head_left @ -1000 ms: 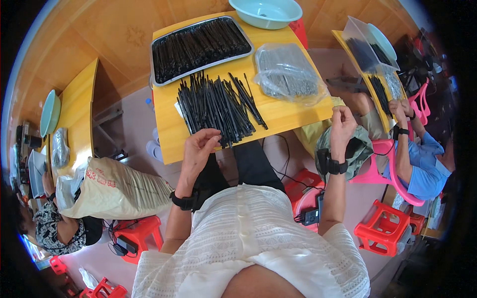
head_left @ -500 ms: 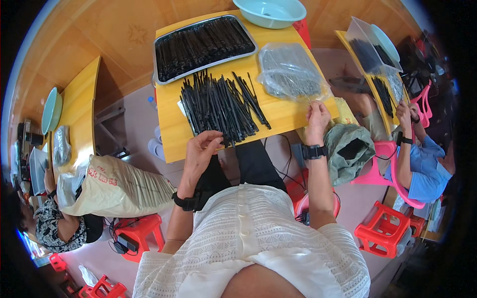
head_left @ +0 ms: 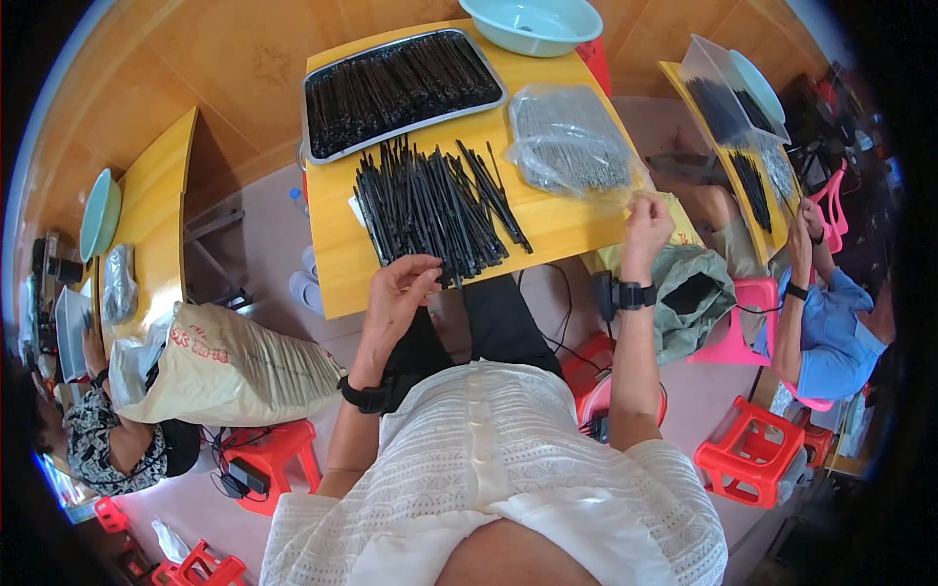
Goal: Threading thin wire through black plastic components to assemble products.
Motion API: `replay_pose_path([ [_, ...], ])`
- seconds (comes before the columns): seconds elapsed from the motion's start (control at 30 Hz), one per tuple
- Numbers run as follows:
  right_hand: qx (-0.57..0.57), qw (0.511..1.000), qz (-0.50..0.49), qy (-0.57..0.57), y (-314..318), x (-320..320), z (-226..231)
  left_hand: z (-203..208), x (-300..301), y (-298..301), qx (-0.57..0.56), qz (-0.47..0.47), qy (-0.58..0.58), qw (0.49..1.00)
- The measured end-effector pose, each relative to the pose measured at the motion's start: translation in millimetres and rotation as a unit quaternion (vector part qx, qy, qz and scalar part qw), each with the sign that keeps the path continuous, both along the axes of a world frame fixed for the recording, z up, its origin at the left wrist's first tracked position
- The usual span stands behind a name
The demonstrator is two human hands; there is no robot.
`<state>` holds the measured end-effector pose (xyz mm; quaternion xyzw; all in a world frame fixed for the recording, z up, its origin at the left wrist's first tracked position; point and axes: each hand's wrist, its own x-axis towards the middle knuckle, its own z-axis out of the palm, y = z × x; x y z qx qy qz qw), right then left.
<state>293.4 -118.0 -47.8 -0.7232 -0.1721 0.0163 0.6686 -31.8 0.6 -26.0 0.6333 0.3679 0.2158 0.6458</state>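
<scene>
Many black rods (head_left: 430, 210) point lengthwise toward the person (head_left: 479, 459).

Free room between black sticks (head_left: 425, 210) and bag (head_left: 562, 137)

Anything in the right grip (head_left: 648, 230) — that's too small to tell.

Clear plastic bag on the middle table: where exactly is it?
In the head view, the clear plastic bag lies right of the black sticks, between the turquoise basin and the right hand.
</scene>
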Motion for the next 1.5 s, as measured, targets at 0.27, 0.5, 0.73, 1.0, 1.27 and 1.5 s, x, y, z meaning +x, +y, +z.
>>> replay_pose_path([
  [0.27, 0.068, 0.998, -0.002, 0.001, 5.8, -0.2, 5.7, 25.1, 19.7, -1.2, -0.002, -0.023, -0.017, 1.0],
  [0.5, 0.048, 0.996, 0.078, 0.004, 2.4, 2.4, 1.0, 50.0, 94.9, 11.4, 0.25, -0.212, -0.028, 0.944],
  [0.73, 0.044, 0.995, 0.083, 0.03, -13.0, -1.2, 9.8, 27.7, 189.9, 1.1, 0.48, -0.34, 0.138, 0.797],
  [1.0, 0.084, 0.995, 0.011, 0.044, -29.1, -3.3, 15.8, -6.2, 223.3, 2.8, 0.531, -0.259, 0.268, 0.761],
  [1.27, 0.067, 0.993, 0.048, 0.084, -49.7, -13.8, 32.8, -5.1, 213.8, 7.1, 0.513, -0.256, 0.254, 0.779],
  [1.5, 0.192, 0.925, 0.175, 0.278, -60.8, -50.2, 55.3, 59.0, 150.8, -17.9, 0.321, -0.228, -0.028, 0.919],
])
